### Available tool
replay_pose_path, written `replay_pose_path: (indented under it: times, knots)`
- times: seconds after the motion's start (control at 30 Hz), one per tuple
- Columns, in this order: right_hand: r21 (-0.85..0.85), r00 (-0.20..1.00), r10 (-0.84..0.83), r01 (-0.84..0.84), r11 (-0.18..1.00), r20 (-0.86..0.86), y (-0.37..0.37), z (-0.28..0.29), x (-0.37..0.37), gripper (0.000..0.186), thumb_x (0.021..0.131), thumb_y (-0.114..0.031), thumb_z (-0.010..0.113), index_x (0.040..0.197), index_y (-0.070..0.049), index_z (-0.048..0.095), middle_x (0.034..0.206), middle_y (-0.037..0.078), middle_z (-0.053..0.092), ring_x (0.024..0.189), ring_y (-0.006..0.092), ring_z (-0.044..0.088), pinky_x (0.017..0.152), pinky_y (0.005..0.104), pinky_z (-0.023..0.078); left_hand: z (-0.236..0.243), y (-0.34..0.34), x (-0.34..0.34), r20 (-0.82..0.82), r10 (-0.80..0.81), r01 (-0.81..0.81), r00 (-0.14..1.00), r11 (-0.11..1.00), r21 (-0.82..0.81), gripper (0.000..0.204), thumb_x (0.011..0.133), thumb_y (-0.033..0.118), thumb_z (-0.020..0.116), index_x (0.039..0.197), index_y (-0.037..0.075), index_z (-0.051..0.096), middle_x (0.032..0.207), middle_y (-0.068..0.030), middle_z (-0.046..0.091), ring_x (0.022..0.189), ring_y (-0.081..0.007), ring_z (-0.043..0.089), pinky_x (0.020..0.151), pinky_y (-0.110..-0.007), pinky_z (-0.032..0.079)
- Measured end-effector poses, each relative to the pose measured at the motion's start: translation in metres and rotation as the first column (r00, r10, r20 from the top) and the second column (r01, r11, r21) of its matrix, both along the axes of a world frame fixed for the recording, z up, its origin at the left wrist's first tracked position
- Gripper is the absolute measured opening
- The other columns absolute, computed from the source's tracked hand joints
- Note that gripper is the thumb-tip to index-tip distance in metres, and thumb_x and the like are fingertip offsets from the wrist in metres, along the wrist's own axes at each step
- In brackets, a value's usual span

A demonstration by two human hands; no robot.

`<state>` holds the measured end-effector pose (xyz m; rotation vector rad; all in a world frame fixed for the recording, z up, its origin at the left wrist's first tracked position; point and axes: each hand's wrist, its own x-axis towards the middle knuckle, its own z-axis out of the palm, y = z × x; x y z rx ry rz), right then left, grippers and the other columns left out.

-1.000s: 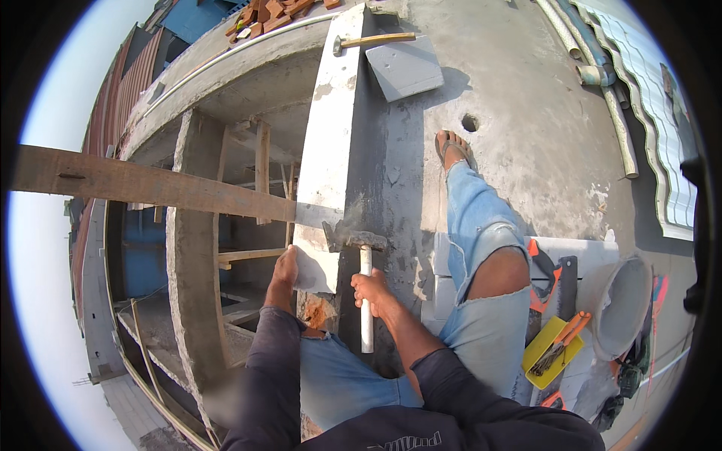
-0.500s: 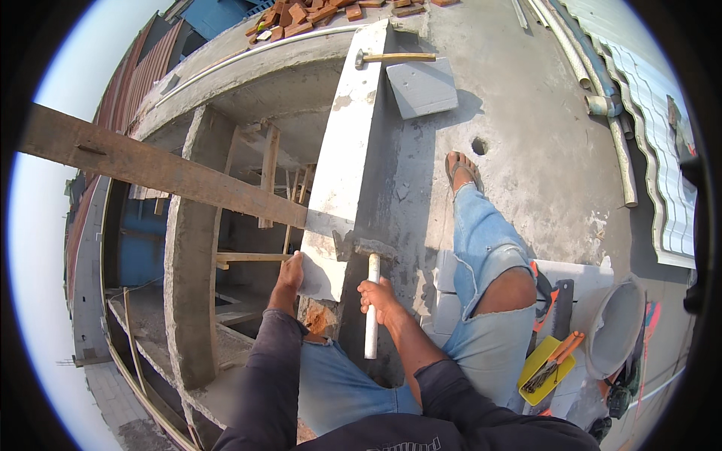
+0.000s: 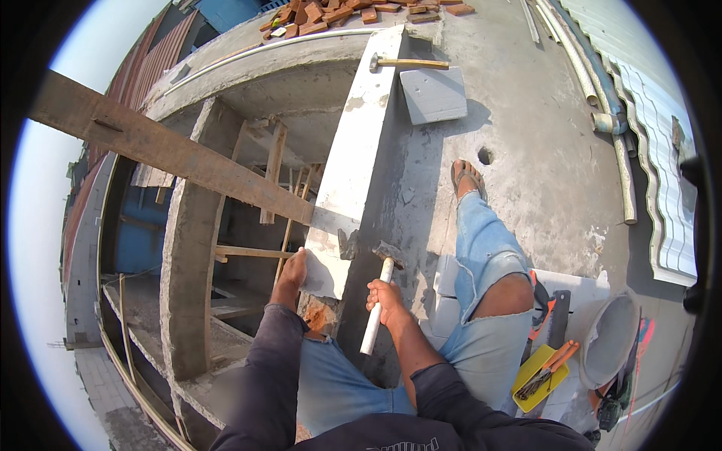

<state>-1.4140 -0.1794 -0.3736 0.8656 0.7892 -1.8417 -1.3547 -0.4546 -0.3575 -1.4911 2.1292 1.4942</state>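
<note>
My right hand (image 3: 385, 299) is closed around the pale handle of a hammer (image 3: 374, 319). The hammer's head sits a little to the right of the near end of a low, pale block wall (image 3: 347, 161), apart from it. On the wall's left side, my left hand (image 3: 292, 272) rests against the nearest block (image 3: 325, 275), fingers extended and partly hidden. A dark chipped patch (image 3: 347, 244) shows on the wall's right edge. Below the near block, a broken orange-brown brick surface (image 3: 320, 316) is exposed.
A rusty beam (image 3: 173, 154) meets the wall from the left, over a deep opening. Another hammer (image 3: 410, 64) lies across the wall's far end beside a loose grey block (image 3: 434, 95). At right are a yellow tray (image 3: 538, 379) of tools, a saw (image 3: 555, 319) and a bucket (image 3: 608, 338).
The hammer's head has swung rightward from the wall, and its handle now slants. My left hand stays against the block. The whole view has shifted slightly.
</note>
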Motion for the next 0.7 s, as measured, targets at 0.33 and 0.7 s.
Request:
replay_pose_path:
  times: [0.33, 0.7]
  knots:
    - [0.023, 0.941, 0.276, -0.277, 0.961, -0.195, -0.002, 0.011, 0.001, 0.019, 0.087, -0.001, 0.066, 0.084, -0.010, 0.049, 0.061, -0.002, 0.045, 0.045, 0.0092, 0.045, 0.041, 0.0308, 0.040, -0.010, -0.008, -0.001, -0.007, -0.004, 0.004, 1.000, 1.000, 0.022, 0.071, 0.109, 0.053, 0.038, 0.137, -0.008, 0.062, 0.138, -0.0236, 0.064, 0.130, -0.0303, 0.059, 0.110, -0.039, 0.043]
    - [-0.151, 0.920, 0.338, -0.370, 0.917, -0.200, -0.007, 0.041, -0.003, 0.017, 0.090, -0.001, 0.065, 0.090, -0.009, 0.050, 0.064, -0.002, 0.045, 0.046, 0.0066, 0.043, 0.040, 0.0291, 0.038, -0.008, -0.007, -0.002, -0.013, -0.044, 0.044, 0.999, 0.999, 0.008, 0.068, 0.109, 0.054, 0.041, 0.135, -0.005, 0.065, 0.132, -0.0206, 0.068, 0.127, -0.0280, 0.060, 0.109, -0.037, 0.043]
